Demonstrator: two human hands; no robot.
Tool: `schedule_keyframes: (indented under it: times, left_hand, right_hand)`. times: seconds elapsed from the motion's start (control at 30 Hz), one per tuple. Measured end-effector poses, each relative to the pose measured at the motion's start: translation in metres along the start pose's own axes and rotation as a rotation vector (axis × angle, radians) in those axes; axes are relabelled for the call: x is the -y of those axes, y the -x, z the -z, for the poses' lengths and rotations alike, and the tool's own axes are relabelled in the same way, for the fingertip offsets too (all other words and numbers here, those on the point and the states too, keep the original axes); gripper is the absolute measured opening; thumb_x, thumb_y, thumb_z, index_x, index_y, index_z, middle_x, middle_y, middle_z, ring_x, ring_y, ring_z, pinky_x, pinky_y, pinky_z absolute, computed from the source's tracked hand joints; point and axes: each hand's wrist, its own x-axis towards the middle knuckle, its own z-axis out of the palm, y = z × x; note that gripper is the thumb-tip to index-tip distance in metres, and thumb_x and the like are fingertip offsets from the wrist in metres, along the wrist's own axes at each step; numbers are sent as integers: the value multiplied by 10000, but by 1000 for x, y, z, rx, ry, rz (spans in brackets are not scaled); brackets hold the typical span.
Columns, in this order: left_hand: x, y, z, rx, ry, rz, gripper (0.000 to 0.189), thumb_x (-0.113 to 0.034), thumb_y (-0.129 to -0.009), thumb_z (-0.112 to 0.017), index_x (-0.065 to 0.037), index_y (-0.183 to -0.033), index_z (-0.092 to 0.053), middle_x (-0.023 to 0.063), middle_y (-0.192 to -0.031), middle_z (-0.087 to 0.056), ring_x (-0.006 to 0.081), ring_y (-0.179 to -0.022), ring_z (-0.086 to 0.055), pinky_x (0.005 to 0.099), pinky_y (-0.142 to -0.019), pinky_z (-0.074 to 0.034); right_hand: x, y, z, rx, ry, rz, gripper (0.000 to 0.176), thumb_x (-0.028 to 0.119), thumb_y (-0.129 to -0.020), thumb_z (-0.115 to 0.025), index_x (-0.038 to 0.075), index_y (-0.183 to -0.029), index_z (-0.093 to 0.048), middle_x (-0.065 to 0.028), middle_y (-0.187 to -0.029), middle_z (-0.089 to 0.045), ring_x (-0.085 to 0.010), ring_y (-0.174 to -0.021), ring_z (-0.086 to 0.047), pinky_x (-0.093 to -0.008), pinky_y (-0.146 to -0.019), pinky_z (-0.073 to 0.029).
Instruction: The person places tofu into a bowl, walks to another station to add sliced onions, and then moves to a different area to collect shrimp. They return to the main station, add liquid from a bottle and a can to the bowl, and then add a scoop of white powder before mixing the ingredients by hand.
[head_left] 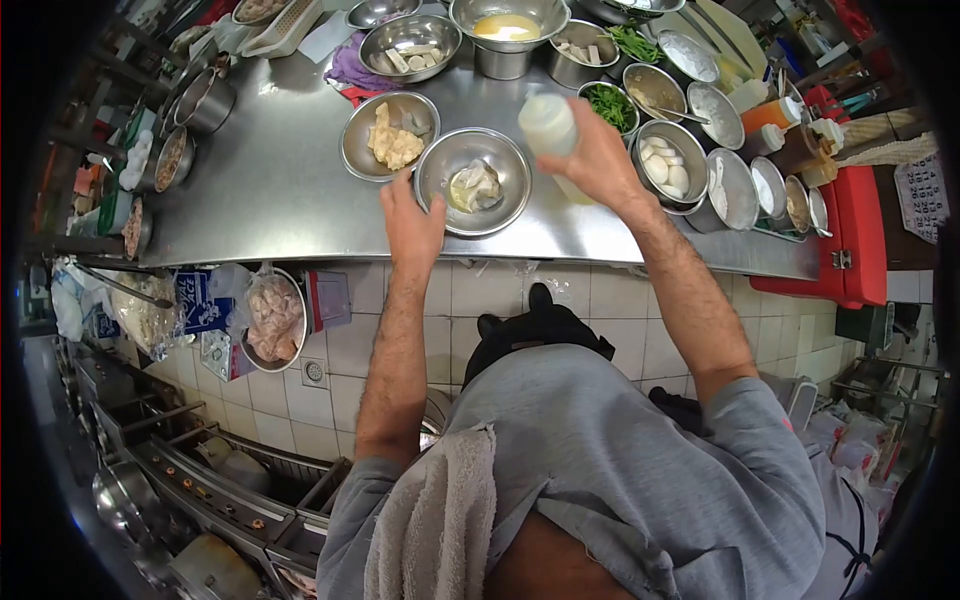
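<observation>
My right hand [597,155] is wrapped round a pale translucent squeeze bottle [547,124] above the steel table, just right of a metal bowl. Yellowish liquid shows low in the bottle, beneath my hand. That metal bowl [430,190] holds whitish, glossy raw pieces [477,187] in a little yellowish liquid. At its left side is my left hand [412,220], thumb apart from the fingers and close to the rim. The fingertips reach toward a second metal bowl [350,150], which contains pale yellow battered-looking lumps [394,142] and a greyish piece.
Along the back of the steel table [290,190] stand several bowls, one with yellow liquid [505,27]. At right are chopped greens [608,106], peeled white eggs [664,168], sauce bottles [780,112] and a red cooler [855,240]. Bagged meat [274,312] sits below left.
</observation>
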Motion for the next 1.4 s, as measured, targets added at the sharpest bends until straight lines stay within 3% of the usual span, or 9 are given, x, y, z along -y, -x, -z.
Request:
schedule_keyframes:
  times: [0.07, 0.2, 0.3, 0.37, 0.47, 0.63, 0.87, 1.03, 1.4]
  left_hand:
    - [-4, -9, -5, -8, -245, -342, 586, -63, -718, -628, 12, -1229, -350, 216, -1118, -387, 329, -977, -492, 362, -799, -435]
    - [-25, -19, -7, 158, -272, -141, 648, -45, -700, -642, 10, -1257, -317, 220, -1112, -392, 355, -1023, -460, 388, -867, -400]
    - [-9, -2, -16, -79, -144, -210, 651, -31, -706, -617, -1, -1271, -294, 227, -1154, -358, 349, -1022, -466, 408, -887, -393]
    - [22, 14, -32, -180, -89, -105, 547, -16, -719, -569, 12, -1222, -356, 221, -1084, -443, 300, -887, -561, 384, -723, -492]
    - [1, 24, -19, 168, 379, 289, 406, -15, -727, -516, 31, -1125, -448, 181, -899, -557, 228, -657, -605, 317, -498, -508]
    - [-33, 43, -3, 399, 366, 195, 337, -8, -733, -495, 32, -1068, -491, 99, -787, -575, 116, -528, -558, 224, -369, -426]
    - [-81, 80, -31, 698, 295, 74, 372, -13, -714, -486, 40, -1082, -499, 142, -724, -601, 173, -506, -576, 289, -427, -474]
    - [-100, 114, -72, 860, 282, -64, 337, 2, -705, -494, 31, -1039, -522, 79, -707, -569, 110, -471, -526, 244, -369, -420]
    - [-174, 207, -167, 1218, 153, -98, 355, -33, -700, -525, -18, -1054, -544, 128, -674, -598, 164, -477, -556, 313, -476, -451]
  right_hand:
    - [-4, -5, -4, -93, -171, -21, 694, 165, -605, -756, 0, -1178, -402, -162, -1081, -538, -260, -1012, -537, -351, -869, -424]
    - [-35, -23, -45, -389, -242, -17, 744, 165, -584, -806, 2, -1175, -384, -142, -1093, -534, -240, -990, -539, -339, -861, -428]
    - [-42, -24, -57, -436, -382, -124, 729, 172, -601, -798, 2, -1175, -382, -155, -1142, -496, -253, -1038, -506, -357, -886, -410]
    - [-33, -13, -55, -644, -196, -51, 770, 217, -612, -778, 3, -1221, -358, -178, -1154, -445, -332, -1084, -440, -404, -916, -369]
    - [-18, 8, -40, -523, -2, 344, 687, 247, -632, -759, 53, -1202, -428, -170, -1176, -420, -344, -1114, -405, -423, -916, -356]
    - [-14, 19, -42, -65, 202, 653, 547, 336, -628, -734, 118, -1079, -515, -128, -1186, -414, -312, -1105, -404, -439, -889, -337]
    - [-56, 80, -14, 115, 431, 232, 682, 449, -618, -709, 177, -1177, -428, -151, -1165, -377, -329, -1016, -439, -474, -850, -342]
    - [-104, 146, 8, 7, 373, 109, 494, 392, -721, -641, 167, -1118, -450, -119, -850, -467, -277, -711, -584, -380, -567, -492]
    - [-174, 278, 67, -15, 465, -109, 607, 540, -707, -578, 98, -1107, -466, -121, -915, -490, -285, -760, -565, -388, -626, -468]
